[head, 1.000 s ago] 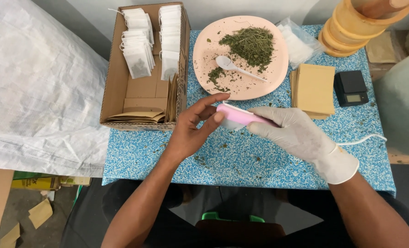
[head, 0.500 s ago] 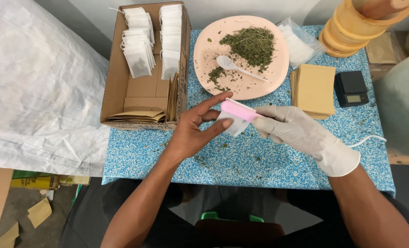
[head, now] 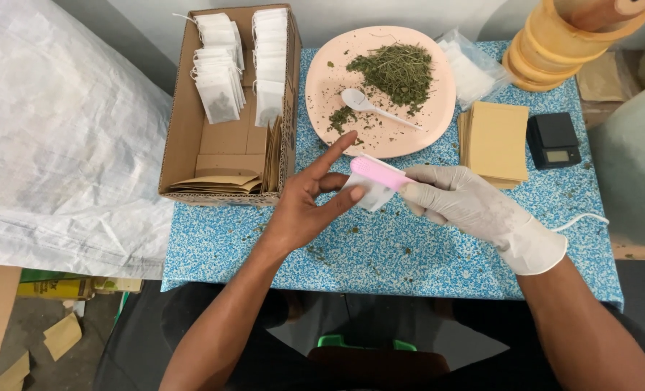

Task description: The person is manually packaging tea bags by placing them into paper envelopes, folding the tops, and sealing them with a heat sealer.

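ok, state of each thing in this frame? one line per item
left hand: bare, fingertips on the small white bag
right hand: gloved, gripping the pink sealer
pink sealer: clamped over the bag's top edge
small white bag: held, hanging below the sealer
cardboard box: open, partly filled
pink plate: holds dried herbs

Far left on the table: open brown cardboard box (head: 185,130), oblong, holding two rows of small white filter sachets (head: 217,65) at its far end and flat tan envelopes (head: 221,181) stacked at its near end. Centre, just above the table: one small white sachet (head: 372,194), pinched between bare left hand (head: 304,206) and pink sealer (head: 377,174) gripped by gloved right hand (head: 467,206). Far right: clear plastic bag (head: 471,69) of white sachets, beside a stack of tan paper envelopes (head: 495,141). Right of that: small black scale (head: 553,139) with a pale rectangular screen (head: 558,155).
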